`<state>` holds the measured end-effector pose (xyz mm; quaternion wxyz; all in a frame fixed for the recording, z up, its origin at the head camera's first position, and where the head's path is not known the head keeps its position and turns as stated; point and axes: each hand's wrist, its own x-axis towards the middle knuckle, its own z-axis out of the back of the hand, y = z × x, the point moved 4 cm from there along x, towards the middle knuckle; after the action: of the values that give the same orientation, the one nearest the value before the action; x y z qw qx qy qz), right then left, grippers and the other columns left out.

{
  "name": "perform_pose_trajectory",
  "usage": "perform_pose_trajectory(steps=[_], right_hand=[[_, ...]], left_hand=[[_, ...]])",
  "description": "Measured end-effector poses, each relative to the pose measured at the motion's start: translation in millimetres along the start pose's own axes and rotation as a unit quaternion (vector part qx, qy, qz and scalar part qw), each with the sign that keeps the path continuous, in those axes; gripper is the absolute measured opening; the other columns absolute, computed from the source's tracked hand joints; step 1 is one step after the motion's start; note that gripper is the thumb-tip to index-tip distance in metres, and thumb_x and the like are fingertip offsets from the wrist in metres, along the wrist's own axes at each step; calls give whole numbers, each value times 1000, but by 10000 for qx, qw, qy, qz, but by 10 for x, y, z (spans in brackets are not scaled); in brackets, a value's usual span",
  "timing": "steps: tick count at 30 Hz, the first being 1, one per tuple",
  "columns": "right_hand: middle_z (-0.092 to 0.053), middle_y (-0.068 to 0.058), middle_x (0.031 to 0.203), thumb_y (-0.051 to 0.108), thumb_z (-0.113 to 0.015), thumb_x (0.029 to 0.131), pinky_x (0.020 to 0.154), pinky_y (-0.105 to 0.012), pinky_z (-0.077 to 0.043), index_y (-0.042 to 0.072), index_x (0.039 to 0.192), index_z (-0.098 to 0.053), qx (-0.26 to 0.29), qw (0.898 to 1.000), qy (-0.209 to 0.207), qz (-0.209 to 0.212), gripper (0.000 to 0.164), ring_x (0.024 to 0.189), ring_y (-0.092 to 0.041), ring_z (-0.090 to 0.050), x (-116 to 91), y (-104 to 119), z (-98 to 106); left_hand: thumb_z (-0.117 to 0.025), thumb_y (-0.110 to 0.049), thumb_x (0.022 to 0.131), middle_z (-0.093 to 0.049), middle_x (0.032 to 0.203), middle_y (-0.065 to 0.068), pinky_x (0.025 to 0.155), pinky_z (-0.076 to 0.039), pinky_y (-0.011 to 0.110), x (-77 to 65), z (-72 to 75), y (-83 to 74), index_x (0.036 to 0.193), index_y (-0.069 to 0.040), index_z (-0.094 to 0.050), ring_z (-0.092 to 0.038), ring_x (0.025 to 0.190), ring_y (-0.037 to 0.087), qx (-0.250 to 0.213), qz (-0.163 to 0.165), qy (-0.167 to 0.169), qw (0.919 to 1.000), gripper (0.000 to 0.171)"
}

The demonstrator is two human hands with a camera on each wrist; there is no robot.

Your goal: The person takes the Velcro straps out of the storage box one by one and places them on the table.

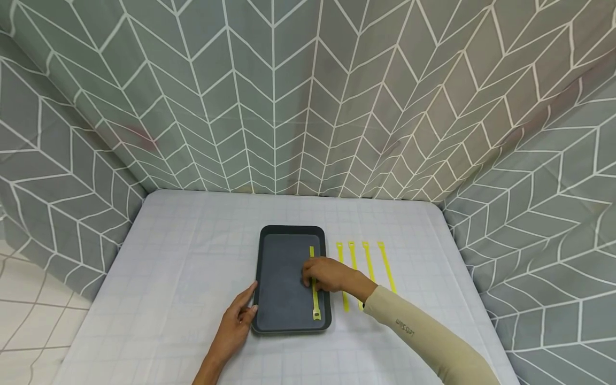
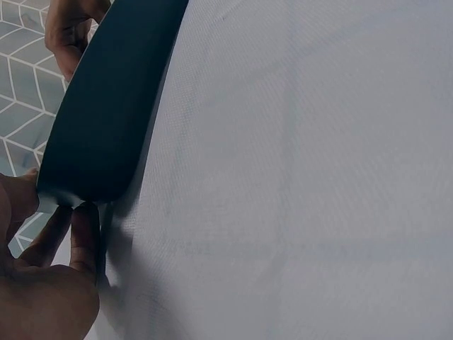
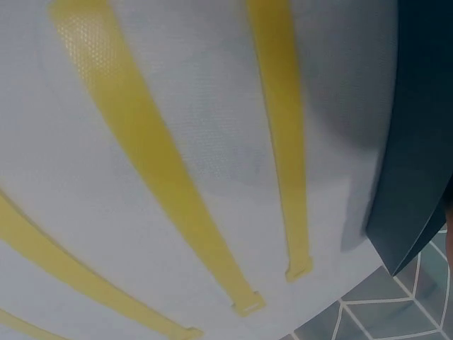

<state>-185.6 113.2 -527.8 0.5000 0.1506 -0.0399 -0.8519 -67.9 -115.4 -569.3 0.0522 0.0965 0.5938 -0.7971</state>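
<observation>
A dark grey rectangular tray point(image 1: 281, 315) lies on the white-covered table. Along its right side, lengthwise inside it, is a yellow cable strap point(image 1: 316, 307) with a slotted, wider near end. My right hand point(image 1: 327, 274) reaches over the tray's right rim, its curled fingers at the middle of that strap; the fingertips are partly hidden. At the tray's lower left edge, my left hand point(image 1: 236, 326) holds the rim, and the left wrist view shows its fingers point(image 2: 83, 237) against the tray's outer wall point(image 2: 106, 106). Several more yellow straps point(image 1: 369, 259) lie side by side right of the tray.
In the right wrist view, the loose straps point(image 3: 152, 149) lie flat beside the tray wall point(image 3: 417, 106). My right forearm, in a beige sleeve point(image 1: 423, 339), covers some of their near ends. Patterned grey curtains point(image 1: 298, 107) enclose the table's back and sides.
</observation>
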Motion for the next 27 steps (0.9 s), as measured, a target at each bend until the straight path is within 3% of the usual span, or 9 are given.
perform_pose_trajectory(steps=[14,20,27], right_hand=[[-62,9,93,18,-84,80,84,-25,-47,23,84,-70,-466,9978,-302,360,16,91,-10,-55,-54,4,-23],[-63,8,87,14,-81,84,74,-19,-46,19,82,-69,-152,9986,-339,373,13,83,-9,-53,-61,1,-13],[-67,9,87,17,-78,87,73,-20,-46,19,84,-69,-122,9992,-311,239,9,83,-9,-54,-88,11,-23]], left_hand=[[-58,-5,101,-41,156,10,81,-48,22,-6,-3,-2,154,-23,-41,-56,93,14,26,-78,-6,10000,59],[-58,-3,100,-42,156,11,79,-48,22,-3,4,-8,154,-22,-42,-55,91,14,3,-156,-32,9999,60],[-59,-4,100,-42,155,11,79,-48,22,-6,2,-2,154,-22,-42,-55,90,13,105,-120,-44,9999,59]])
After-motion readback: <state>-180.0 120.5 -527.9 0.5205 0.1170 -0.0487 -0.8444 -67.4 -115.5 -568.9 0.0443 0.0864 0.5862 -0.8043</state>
